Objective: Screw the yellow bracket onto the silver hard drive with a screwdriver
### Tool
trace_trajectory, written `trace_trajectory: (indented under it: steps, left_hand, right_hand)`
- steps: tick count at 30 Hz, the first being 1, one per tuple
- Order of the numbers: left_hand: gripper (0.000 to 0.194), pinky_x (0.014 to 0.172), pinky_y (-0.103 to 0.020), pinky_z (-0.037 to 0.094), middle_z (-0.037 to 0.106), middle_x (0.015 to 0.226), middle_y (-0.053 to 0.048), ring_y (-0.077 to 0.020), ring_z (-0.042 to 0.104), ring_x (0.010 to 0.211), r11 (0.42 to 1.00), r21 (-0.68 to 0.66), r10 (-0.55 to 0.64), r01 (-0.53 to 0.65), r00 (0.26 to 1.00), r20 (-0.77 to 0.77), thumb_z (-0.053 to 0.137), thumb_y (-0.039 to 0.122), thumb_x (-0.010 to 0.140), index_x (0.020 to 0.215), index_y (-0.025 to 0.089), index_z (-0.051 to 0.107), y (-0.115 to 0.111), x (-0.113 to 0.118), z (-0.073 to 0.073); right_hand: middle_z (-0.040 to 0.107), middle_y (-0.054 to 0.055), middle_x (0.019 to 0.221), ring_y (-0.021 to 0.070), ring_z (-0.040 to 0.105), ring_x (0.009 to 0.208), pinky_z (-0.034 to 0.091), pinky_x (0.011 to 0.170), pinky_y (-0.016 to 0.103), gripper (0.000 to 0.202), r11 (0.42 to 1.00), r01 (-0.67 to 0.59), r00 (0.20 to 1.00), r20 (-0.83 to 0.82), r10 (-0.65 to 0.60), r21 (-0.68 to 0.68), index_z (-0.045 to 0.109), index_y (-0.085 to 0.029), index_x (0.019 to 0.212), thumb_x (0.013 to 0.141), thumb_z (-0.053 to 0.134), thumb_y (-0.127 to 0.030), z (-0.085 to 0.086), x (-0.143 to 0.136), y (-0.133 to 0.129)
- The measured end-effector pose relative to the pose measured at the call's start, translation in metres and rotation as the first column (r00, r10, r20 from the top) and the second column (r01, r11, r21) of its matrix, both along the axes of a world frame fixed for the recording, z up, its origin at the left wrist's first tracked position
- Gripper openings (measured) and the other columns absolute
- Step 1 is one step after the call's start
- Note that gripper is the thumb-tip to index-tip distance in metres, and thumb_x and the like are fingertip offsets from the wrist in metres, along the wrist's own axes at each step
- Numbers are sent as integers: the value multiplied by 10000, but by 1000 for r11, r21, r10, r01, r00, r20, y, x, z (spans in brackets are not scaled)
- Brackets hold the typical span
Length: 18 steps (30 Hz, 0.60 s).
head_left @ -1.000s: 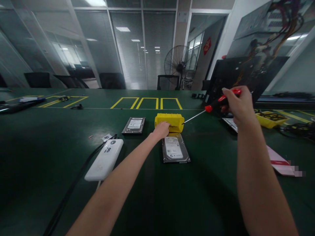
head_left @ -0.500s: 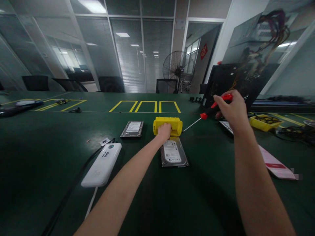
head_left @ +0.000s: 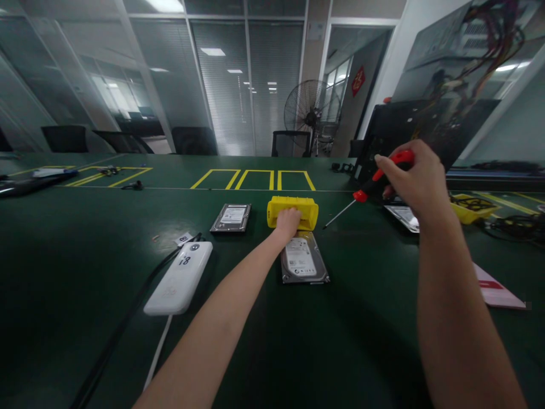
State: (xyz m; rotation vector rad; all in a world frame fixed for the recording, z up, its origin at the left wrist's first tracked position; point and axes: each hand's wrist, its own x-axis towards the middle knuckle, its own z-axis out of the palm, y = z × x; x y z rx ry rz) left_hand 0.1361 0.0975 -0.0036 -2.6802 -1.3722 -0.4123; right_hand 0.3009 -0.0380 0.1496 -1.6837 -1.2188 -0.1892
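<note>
My left hand [head_left: 288, 222] is closed at the open side of a small yellow bin [head_left: 309, 214], its fingertips inside; what they hold, if anything, is hidden. The bin is tipped with its opening toward me, at the far edge of a hard drive [head_left: 301, 258]. My right hand [head_left: 411, 176] grips the red and black handle of a screwdriver [head_left: 360, 196], whose shaft slants down left, its tip just right of the bin. A second hard drive [head_left: 232, 218] lies flat to the left of the bin.
A white power bank [head_left: 179, 281] with cables lies at the left. Behind my right hand stand a black computer case [head_left: 383, 133], another drive [head_left: 402, 216] and a yellow tray [head_left: 472, 209] with cables. A pink and white item [head_left: 498, 287] lies at right.
My right hand has moved right and slightly up with the screwdriver, its tip now farther from the yellow bin. My left hand remains at the bin. The whole view has shifted slightly.
</note>
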Motion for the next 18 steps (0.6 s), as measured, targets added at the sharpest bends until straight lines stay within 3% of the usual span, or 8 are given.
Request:
trace_trajectory:
  steps: [7, 12, 18]
  left_hand:
    - [226, 778, -358, 503, 670, 977, -164, -264, 647, 924, 1000, 23, -3, 4, 999, -45, 485, 172, 898, 956, 87, 686, 3, 6, 3]
    - [214, 764, -345, 500, 663, 998, -125, -253, 636, 907, 1000, -22, -21, 21, 1000, 15, 509, 231, 895, 946, 119, 685, -1, -3, 5]
    - [164, 878, -316, 444, 627, 1020, -71, -215, 541, 1026, 946, 21, -324, 324, 945, 28, 520, 247, 892, 947, 145, 637, -15, -43, 8]
  right_hand:
    - [582, 17, 700, 101, 551, 357, 388, 373, 212, 260, 999, -48, 991, 126, 49, -8, 550, -188, 898, 749, 637, -384, 0, 1, -4]
    - [621, 25, 740, 93, 562, 365, 417, 423, 221, 259, 997, -64, 983, 172, 69, -36, 566, -185, 914, 758, 636, -379, -1, 2, -6]
    - [643, 43, 716, 113, 571, 375, 403, 391, 223, 294, 994, -94, 982, 158, 102, -53, 568, -180, 907, 755, 652, -417, 2, -2, -6]
